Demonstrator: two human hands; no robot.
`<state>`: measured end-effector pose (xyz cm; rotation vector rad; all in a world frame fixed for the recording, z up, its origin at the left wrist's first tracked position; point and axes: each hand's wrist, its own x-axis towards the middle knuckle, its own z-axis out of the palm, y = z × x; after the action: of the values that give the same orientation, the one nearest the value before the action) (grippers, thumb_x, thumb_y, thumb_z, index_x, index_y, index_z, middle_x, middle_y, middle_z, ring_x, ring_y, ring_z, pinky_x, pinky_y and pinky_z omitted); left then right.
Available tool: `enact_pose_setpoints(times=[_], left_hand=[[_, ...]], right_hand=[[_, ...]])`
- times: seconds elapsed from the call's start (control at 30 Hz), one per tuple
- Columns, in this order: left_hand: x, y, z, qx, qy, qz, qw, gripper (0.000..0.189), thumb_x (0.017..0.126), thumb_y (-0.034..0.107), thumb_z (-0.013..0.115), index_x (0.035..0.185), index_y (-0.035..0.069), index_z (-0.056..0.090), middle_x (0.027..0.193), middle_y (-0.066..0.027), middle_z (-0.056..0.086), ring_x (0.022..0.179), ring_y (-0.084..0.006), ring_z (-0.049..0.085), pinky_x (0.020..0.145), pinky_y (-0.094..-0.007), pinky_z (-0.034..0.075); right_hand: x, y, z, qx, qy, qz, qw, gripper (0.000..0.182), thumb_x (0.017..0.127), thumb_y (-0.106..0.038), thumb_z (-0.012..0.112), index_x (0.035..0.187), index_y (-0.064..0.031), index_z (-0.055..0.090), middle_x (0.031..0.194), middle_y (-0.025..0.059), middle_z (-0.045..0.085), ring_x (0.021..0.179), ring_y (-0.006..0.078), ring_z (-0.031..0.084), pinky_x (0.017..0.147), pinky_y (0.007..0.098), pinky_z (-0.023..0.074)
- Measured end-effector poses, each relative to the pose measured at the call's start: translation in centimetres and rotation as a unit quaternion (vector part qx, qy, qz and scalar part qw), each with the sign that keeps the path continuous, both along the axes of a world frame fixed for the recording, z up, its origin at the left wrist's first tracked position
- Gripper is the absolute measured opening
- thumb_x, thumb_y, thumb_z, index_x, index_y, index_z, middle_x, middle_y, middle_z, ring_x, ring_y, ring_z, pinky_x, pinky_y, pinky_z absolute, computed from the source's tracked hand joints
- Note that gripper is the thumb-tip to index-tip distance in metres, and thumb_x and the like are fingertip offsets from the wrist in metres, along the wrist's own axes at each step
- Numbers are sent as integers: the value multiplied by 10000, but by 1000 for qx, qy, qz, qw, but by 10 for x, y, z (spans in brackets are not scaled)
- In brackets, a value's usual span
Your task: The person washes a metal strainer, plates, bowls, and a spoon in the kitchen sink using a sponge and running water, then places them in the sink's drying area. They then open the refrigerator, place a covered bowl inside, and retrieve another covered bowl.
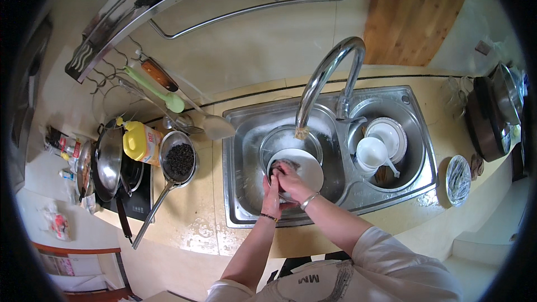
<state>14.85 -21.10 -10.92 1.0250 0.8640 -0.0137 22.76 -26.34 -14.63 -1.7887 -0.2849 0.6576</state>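
Over the larger basin of a stainless steel double sink (247, 193), my left hand (272, 195) grips the near left rim of a white bowl (311, 172). My right hand (289, 181) reaches inside the bowl and presses a dark scrubber (277, 167), partly hidden by the fingers, against its inner wall. Behind and under the bowl is a round metal basin (285, 136) with suds about it. A curved chrome faucet (325, 71) hangs above them; whether water runs cannot be told.
White bowls (386, 136) and a white spoon (392, 167) lie in the smaller round basin at right. Left of the sink stand a strainer of dark bits (179, 159), a yellow jug (140, 140) and a wok (108, 163). A plastic-covered dish (458, 180) is at the right counter edge.
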Motion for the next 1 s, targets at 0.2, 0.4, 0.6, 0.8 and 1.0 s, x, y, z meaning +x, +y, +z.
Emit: enact_pose_setpoints(times=[0.2, 0.4, 0.6, 0.8, 1.0], left_hand=[[1, 25, -16, 32, -50, 28, 998, 604, 869, 530, 442, 1343, 218, 234, 1216, -106, 455, 1043, -291, 519, 640, -487, 539], [-2, 28, 21, -17, 1, -60, 998, 594, 744, 135, 448, 1311, 208, 287, 1196, -128, 449, 1016, -369, 520, 608, -581, 524], [3, 51, 12, -126, 12, -156, 980, 665, 702, 62, 447, 1313, 257, 274, 1164, -93, 467, 1017, -333, 516, 622, -570, 538], [8, 45, 44, -93, 39, -235, 967, 746, 728, 17, 468, 1373, 280, 200, 1189, -47, 463, 961, -283, 545, 615, -547, 550], [13, 38, 63, 26, -76, -114, 990, 863, 687, -77, 458, 1411, 231, 103, 1299, -72, 398, 1090, -292, 490, 740, -500, 526]], right_hand=[[-5, -46, 38, -88, -47, 301, 949, 253, 848, -290, 512, 910, -79, 637, 1106, 91, 582, 1000, 286, 534, 779, 396, 430], [38, -75, 43, -245, -552, 251, 757, 179, 767, -155, 521, 889, -80, 628, 1099, 67, 489, 1028, 243, 443, 861, 349, 389], [15, -29, 58, -53, -421, 297, 855, 319, 783, -138, 509, 1080, -26, 487, 1131, 148, 438, 1035, 312, 473, 900, 361, 431], [47, -18, 85, -58, -619, 356, 697, 213, 702, -263, 619, 880, -147, 607, 973, 55, 517, 985, 212, 494, 841, 343, 372], [92, -57, 31, -197, -177, 97, 959, 425, 739, -419, 637, 825, -3, 632, 802, 175, 636, 754, 267, 648, 646, 362, 507]])
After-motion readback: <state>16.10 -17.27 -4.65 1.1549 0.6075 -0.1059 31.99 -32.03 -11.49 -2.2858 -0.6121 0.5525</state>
